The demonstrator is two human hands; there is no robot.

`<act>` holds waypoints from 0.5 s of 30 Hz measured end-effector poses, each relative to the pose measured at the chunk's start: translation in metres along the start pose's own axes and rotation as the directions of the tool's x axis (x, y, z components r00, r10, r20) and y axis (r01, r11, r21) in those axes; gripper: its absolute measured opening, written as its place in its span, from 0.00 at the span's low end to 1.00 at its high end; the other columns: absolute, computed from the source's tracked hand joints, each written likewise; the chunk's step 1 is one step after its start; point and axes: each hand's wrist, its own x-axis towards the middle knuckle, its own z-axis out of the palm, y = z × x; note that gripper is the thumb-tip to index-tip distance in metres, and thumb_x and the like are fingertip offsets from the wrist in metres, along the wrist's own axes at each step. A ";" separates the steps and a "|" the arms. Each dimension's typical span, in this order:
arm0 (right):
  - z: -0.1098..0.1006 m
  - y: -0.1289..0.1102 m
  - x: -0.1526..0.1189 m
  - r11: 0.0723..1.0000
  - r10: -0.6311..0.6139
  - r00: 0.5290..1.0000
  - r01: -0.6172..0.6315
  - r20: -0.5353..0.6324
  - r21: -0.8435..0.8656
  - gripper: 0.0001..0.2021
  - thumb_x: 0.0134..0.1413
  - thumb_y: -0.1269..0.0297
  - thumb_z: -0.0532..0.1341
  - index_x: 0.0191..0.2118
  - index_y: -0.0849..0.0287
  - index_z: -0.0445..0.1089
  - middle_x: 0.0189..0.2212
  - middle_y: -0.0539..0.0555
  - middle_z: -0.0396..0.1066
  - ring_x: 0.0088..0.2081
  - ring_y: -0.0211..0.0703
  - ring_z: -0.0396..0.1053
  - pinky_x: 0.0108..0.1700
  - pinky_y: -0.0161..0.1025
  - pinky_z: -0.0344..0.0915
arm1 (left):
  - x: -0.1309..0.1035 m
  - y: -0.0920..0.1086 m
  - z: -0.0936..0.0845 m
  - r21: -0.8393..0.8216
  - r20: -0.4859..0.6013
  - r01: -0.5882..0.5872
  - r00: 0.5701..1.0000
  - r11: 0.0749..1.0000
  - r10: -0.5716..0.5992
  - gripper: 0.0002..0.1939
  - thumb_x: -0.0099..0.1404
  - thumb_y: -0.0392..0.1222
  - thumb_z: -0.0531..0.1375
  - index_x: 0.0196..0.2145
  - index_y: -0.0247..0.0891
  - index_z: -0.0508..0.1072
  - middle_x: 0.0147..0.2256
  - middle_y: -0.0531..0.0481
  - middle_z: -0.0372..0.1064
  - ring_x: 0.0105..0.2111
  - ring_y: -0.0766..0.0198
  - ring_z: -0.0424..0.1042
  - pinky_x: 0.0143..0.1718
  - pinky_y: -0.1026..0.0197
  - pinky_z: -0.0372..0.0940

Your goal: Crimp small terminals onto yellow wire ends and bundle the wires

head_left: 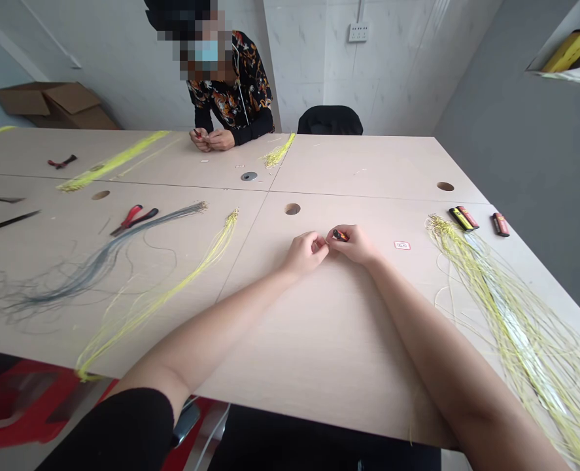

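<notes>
Over the middle of the table, my left hand (pixel 307 253) and my right hand (pixel 352 243) meet fingertip to fingertip. A small black tool with red and yellow marks (pixel 339 235) sits in my right hand, its end pointing toward the left fingers. My left fingers are pinched together; what they pinch is too small to make out. Just right of my right hand lies a small white label with a red border (pixel 402 245). Yellow cords (pixel 201 265) lie left of my hands, and a larger yellow bundle (pixel 486 288) spreads out at the right.
Red-and-black pliers (pixel 133 219) touch a grey thread bundle (pixel 108 252) at left. Lighters (pixel 463 218) lie at right. Round holes (pixel 292 209) pierce the table (pixel 290 353). A masked person (pixel 231 91) works across, near a black chair (pixel 329 120).
</notes>
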 end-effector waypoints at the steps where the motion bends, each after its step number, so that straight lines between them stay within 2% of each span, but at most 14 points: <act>1: 0.000 0.000 0.000 1.000 -0.002 1.000 0.002 -0.004 -0.005 0.10 0.42 0.58 0.56 0.24 0.60 0.65 0.21 0.48 0.58 0.27 0.36 0.54 0.31 0.36 0.53 | 0.000 -0.001 0.000 -0.005 -0.001 -0.003 1.000 1.000 0.003 0.04 0.56 0.37 0.58 0.24 0.38 0.66 0.24 0.54 0.68 0.22 0.69 0.62 0.27 0.64 0.60; 15: 0.001 0.000 0.000 0.999 -0.027 0.999 0.026 -0.028 -0.021 0.09 0.43 0.59 0.56 0.24 0.60 0.65 0.21 0.48 0.58 0.27 0.35 0.53 0.30 0.36 0.52 | 0.001 -0.001 0.000 -0.015 -0.026 0.030 0.999 0.999 -0.030 0.04 0.55 0.36 0.57 0.23 0.37 0.67 0.22 0.54 0.67 0.23 0.69 0.63 0.29 0.64 0.59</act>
